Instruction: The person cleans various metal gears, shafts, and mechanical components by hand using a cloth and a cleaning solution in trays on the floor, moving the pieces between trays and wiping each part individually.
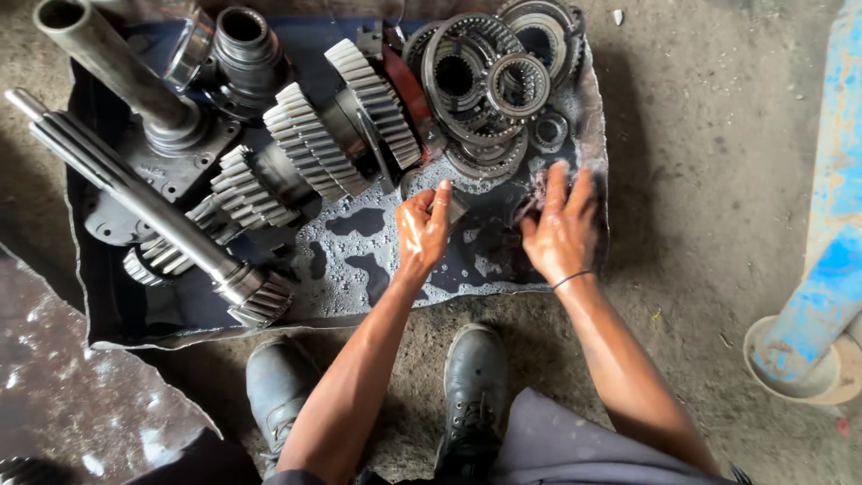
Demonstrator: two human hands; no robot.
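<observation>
Small dark metal part [453, 209] is sitting pinched in the left hand [422, 232], lying at about 2 o'clock from that palm, its short body slanting up toward 1 o'clock; too little of it is showing to name it more exactly. The left hand is curling closed around it, thumb and fingertips pressing its near end. The right hand [561, 232] is resting just beside, at 3 o'clock from the part, fingers spread open and flat on the wet dark mat [359, 260] — gripping nothing that can be seen, though its fingertips are touching something dark and blurred. So the left hand is the nearer one, already holding the part, which is looking oily and dull, glistening like the mat's beaded puddles. At 12 o'clock a pile of synchronizer rings [489, 81] is lying; at 10 o'clock a helical gear cluster [332, 135] and a long splined shaft [135, 193] are stretching across the mat. Black boots [471, 395] are standing on the concrete floor [709, 135] at 6 o'clock.
</observation>
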